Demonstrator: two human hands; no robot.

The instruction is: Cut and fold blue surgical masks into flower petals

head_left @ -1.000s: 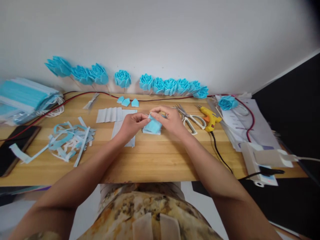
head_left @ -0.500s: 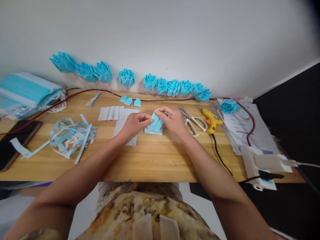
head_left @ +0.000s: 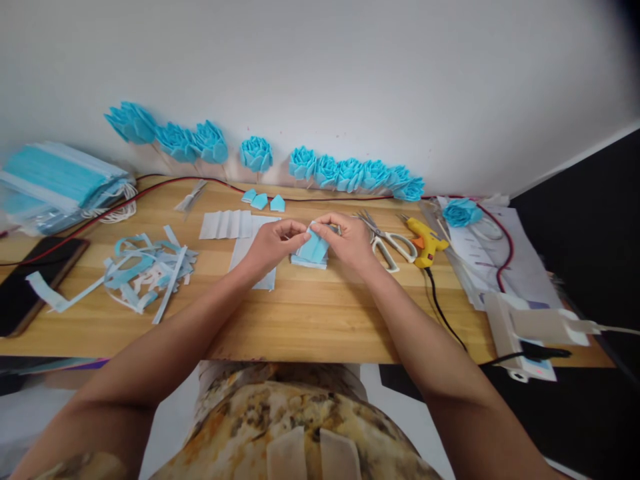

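Holding a light-blue piece point(head_left: 316, 247) at the centre of the dial, over a small stack of cut sheets point(head_left: 309, 264) at six o'clock (cannot tell whether resting on it or lifted slightly clear). Pinching the upper edge with the left hand point(head_left: 280, 241) at nine o'clock, thumb and forefinger brought together at the tips, leaving only a small loop of space behind them. Gripping the same edge with the right hand point(head_left: 346, 239) at three o'clock, thumb laid on the near face, fingers bent behind and partly hidden.

Just past the right hand, also at three, see white-handled scissors point(head_left: 401, 247), and beyond them a yellow glue gun point(head_left: 424, 247). Between two and three, farther out, find a lone blue flower point(head_left: 463, 212) on papers point(head_left: 523, 250).

Turning to nine o'clock, find a heap of blue and white strips point(head_left: 145, 270), with a dark phone point(head_left: 55, 260) well past it. Closer in, between nine and ten, see a pleated white sheet point(head_left: 225, 225). Toward eleven, count three small blue petals point(head_left: 277, 203). From ten round to two, along the wall point(head_left: 320, 73), see a row of blue flowers point(head_left: 257, 155).
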